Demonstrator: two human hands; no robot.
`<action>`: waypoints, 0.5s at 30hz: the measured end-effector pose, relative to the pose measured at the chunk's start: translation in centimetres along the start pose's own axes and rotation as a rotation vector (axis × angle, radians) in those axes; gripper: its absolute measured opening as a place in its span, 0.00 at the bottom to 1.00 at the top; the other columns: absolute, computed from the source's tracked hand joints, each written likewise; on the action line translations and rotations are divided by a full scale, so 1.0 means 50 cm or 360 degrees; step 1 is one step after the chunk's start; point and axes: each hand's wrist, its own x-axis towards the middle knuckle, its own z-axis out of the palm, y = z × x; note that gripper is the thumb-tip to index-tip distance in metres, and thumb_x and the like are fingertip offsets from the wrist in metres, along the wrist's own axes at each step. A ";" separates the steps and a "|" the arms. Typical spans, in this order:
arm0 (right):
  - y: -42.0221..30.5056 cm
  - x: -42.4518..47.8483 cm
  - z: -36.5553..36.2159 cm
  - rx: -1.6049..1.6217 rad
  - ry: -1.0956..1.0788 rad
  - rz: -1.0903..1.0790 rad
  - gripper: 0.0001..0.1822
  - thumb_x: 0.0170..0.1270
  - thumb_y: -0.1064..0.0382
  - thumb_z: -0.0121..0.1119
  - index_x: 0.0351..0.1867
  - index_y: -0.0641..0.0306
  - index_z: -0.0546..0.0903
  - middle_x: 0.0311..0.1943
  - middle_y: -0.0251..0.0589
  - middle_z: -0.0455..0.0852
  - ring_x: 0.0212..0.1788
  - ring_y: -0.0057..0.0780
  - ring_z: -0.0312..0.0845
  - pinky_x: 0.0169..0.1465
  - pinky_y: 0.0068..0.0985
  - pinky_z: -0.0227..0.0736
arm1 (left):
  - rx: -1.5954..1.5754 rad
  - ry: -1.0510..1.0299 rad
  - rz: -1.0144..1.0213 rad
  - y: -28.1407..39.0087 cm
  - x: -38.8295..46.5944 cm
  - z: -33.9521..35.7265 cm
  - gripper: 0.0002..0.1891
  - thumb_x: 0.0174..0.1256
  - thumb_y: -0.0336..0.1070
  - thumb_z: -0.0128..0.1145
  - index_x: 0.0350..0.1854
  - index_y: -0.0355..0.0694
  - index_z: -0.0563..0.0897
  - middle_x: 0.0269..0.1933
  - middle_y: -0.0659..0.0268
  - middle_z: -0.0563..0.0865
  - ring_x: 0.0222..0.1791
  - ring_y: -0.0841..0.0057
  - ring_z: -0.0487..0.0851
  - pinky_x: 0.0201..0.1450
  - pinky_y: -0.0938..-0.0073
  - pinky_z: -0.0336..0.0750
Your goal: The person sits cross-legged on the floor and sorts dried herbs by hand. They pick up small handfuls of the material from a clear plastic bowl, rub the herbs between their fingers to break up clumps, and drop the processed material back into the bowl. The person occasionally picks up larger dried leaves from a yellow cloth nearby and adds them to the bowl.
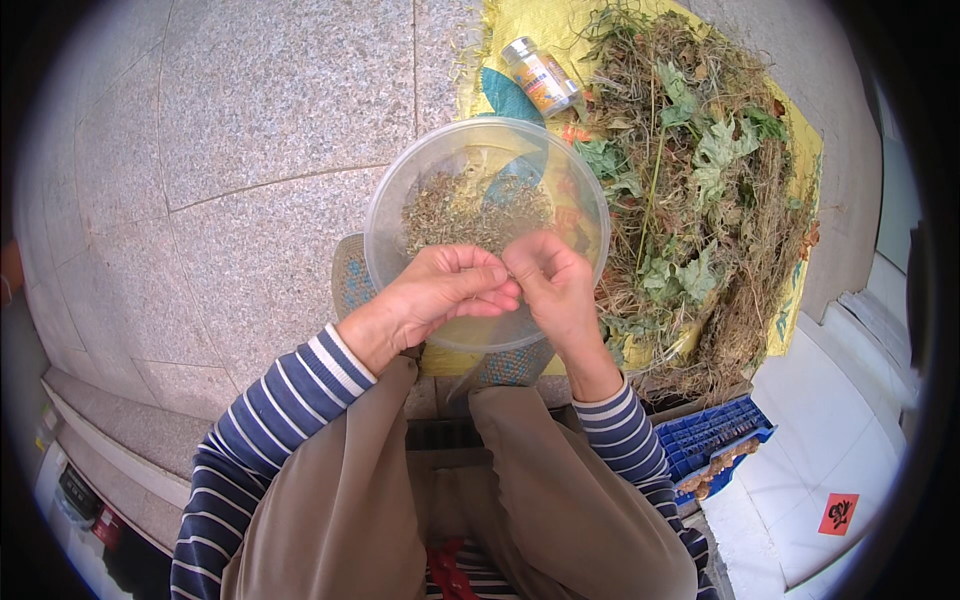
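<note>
A round translucent plastic tub rests before me, dried plant bits spread over its bottom. Above its near half, my left hand and my right hand meet with thumbs and fingers pinched together. A tiny piece of dried plant appears to be caught between the fingertips, mostly hidden by them. To the right of the tub lies a large heap of dried stems, roots and wilted green leaves. The heap covers much of a yellow woven sack.
Beyond the tub, a clear jar with a label and silver cap lies on the sack. A blue plastic crate sits by my right forearm. My patterned shoes flank the tub's near side. Granite paving stretches left; a stone step is lower left.
</note>
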 end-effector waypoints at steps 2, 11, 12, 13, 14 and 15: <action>-0.005 0.001 -0.006 -0.0012 -0.0083 0.0081 0.04 0.62 0.68 0.55 0.33 0.68 0.75 0.26 0.31 0.79 0.29 0.12 0.72 0.32 0.13 0.68 | -0.0037 0.0023 0.0022 -0.005 0.000 -0.005 0.08 0.64 0.30 0.52 0.40 0.31 0.76 0.36 0.59 0.82 0.35 0.76 0.82 0.42 0.79 0.79; 0.024 -0.002 0.002 -0.0059 0.0024 -0.0123 0.03 0.61 0.69 0.54 0.32 0.67 0.75 0.27 0.32 0.76 0.30 0.13 0.71 0.33 0.13 0.68 | 0.0054 0.0013 0.0025 -0.008 0.001 0.003 0.09 0.61 0.32 0.56 0.40 0.32 0.76 0.36 0.58 0.83 0.35 0.78 0.82 0.40 0.80 0.80; 0.026 -0.002 0.004 -0.0103 0.0031 -0.0208 0.03 0.61 0.69 0.54 0.32 0.67 0.75 0.28 0.32 0.76 0.30 0.14 0.71 0.33 0.13 0.68 | 0.0041 0.0010 0.0026 -0.007 0.001 0.002 0.10 0.62 0.32 0.55 0.41 0.31 0.76 0.36 0.59 0.82 0.35 0.78 0.82 0.40 0.80 0.79; 0.026 -0.002 0.003 -0.0112 0.0021 -0.0219 0.03 0.61 0.70 0.54 0.32 0.68 0.75 0.28 0.32 0.76 0.31 0.14 0.71 0.33 0.13 0.68 | 0.0029 0.0006 0.0026 -0.008 0.002 0.001 0.10 0.62 0.32 0.55 0.41 0.31 0.76 0.36 0.60 0.82 0.35 0.78 0.82 0.41 0.80 0.79; 0.025 -0.002 0.001 -0.0121 0.0012 -0.0230 0.03 0.60 0.70 0.55 0.32 0.68 0.75 0.28 0.33 0.75 0.31 0.15 0.71 0.33 0.14 0.69 | 0.0017 0.0002 0.0026 -0.008 0.002 0.001 0.10 0.63 0.32 0.54 0.42 0.31 0.76 0.35 0.61 0.82 0.35 0.78 0.82 0.41 0.80 0.79; 0.024 -0.002 0.000 -0.0129 0.0002 -0.0240 0.03 0.60 0.70 0.55 0.32 0.68 0.75 0.29 0.33 0.75 0.32 0.15 0.71 0.33 0.14 0.69 | 0.0014 -0.0004 0.0035 -0.008 0.002 -0.001 0.10 0.62 0.32 0.54 0.42 0.31 0.76 0.36 0.61 0.82 0.35 0.78 0.82 0.41 0.80 0.79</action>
